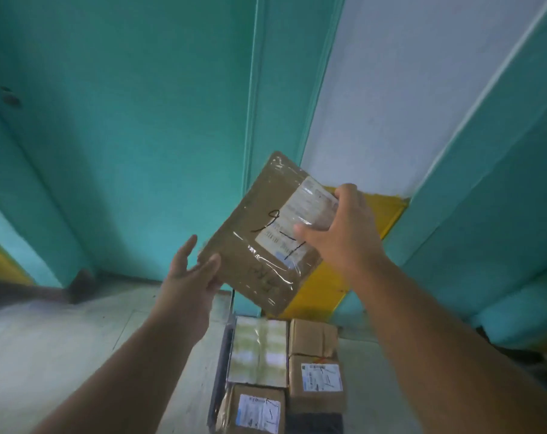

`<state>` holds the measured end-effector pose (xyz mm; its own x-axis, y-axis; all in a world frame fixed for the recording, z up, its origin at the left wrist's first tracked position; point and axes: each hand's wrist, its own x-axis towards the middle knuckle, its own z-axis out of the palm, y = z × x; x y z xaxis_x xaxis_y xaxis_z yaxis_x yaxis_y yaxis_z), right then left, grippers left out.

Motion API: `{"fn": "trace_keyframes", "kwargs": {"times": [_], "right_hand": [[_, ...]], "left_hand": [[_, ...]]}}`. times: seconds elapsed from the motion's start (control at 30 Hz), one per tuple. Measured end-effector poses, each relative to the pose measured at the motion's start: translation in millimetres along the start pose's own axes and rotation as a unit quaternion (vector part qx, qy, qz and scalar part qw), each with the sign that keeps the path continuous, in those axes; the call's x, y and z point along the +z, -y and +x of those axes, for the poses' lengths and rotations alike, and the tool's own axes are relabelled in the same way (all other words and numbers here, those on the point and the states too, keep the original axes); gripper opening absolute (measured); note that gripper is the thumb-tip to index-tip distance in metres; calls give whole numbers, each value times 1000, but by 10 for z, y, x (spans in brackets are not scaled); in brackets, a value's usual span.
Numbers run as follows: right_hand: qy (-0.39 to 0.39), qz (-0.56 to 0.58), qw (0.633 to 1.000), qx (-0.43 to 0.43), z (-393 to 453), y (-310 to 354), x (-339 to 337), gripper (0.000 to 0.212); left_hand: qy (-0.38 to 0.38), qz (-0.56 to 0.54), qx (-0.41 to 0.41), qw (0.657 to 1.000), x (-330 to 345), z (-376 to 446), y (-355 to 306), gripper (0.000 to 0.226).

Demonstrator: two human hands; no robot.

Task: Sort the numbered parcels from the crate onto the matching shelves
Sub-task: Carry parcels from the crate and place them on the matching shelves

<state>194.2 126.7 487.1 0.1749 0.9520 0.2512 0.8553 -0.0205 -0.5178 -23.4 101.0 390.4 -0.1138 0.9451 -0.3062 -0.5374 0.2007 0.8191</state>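
Note:
I hold a flat brown cardboard parcel (259, 245) in the air, tilted, with clear tape, a white label and black handwritten marks on its face. My right hand (341, 233) grips its upper right corner over the label. My left hand (193, 270) touches the parcel's lower left edge with the thumb on top and the fingers spread. Below, a dark crate (220, 364) holds several more parcels: a white taped one (259, 352) and brown boxes (316, 380) with white labels.
Teal walls (125, 120) and a pale blue panel (406, 89) fill the background, with yellow bands (328, 283) low down. A pale floor (62, 339) spreads left of the crate. A dark shape (81, 283) lies at the wall's foot. No shelves are in view.

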Motion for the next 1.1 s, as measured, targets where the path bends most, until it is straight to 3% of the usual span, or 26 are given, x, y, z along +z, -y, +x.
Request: {"fn": "trace_keyframes", "kwargs": {"times": [0.1,0.17,0.3,0.4,0.53,0.6,0.73,0.83,0.87,0.93,0.97,1.03,1.1], "right_hand": [[-64,91,992,58,-98,241,-447,60],[-102,124,984,81,-195,344,-680,56],[-92,124,983,97,-438,491,-875,50],[-96,100,987,76,-611,549,-1026,46],[-103,79,991,40,-717,606,-1426,47],[-119,77,990,25,-747,582,-1679,47],[-144,100,984,26,-909,320,-2179,48],[-180,147,972,32,-1104,-1,-2635,45],[-189,186,964,29,-1169,-123,-2823,56],[-207,211,955,9,-1284,-401,-3256,99],[-210,197,958,8,-1346,-562,-3488,106],[-210,200,957,7,-1501,-900,-3921,92],[-225,212,950,34,-1686,-1211,-4229,62]], "left_hand": [[42,-24,19,999,144,-18,-414,44],[131,3,30,991,221,-154,-594,38],[232,-2,51,971,379,-534,-758,51],[220,11,94,971,428,-735,-840,56],[175,40,134,975,624,-897,-960,36],[203,48,144,967,806,-971,-1066,36],[299,75,127,943,1252,-1210,-1198,65],[327,74,173,926,1746,-1507,-1109,72],[328,75,189,923,1935,-1624,-1041,75],[319,62,214,921,2312,-1845,-873,74],[307,52,229,922,2508,-1955,-786,68],[276,38,269,922,2915,-2162,-608,53],[260,0,281,924,3340,-2399,-430,41]]}}
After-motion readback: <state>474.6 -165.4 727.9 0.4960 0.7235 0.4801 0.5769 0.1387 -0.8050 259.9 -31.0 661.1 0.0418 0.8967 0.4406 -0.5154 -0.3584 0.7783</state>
